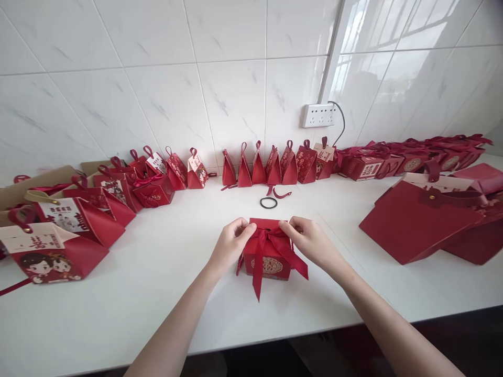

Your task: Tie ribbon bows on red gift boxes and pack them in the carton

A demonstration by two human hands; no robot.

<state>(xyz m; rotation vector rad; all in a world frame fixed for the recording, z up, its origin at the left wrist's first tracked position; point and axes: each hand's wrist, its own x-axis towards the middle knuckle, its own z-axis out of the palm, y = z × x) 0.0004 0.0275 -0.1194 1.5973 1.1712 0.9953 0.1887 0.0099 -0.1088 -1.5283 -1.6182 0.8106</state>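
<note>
A small red box point(267, 267) with a gold round emblem stands on the white table, in the middle near the front. A red ribbon point(261, 259) is tied in a bow at its top, with two tails hanging down over the front. My left hand point(234, 241) pinches the ribbon at the upper left of the box. At the upper right, my right hand point(304, 238) pinches the ribbon's other side. Both hands are closed, thumbs against fingers.
Behind the box a black ring point(269, 202) lies on the white table point(188, 314). Small red boxes point(257, 170) line the tiled wall. Larger red boxes stand at left point(51, 256) and right point(416, 220). A power socket point(319, 115) is on the wall.
</note>
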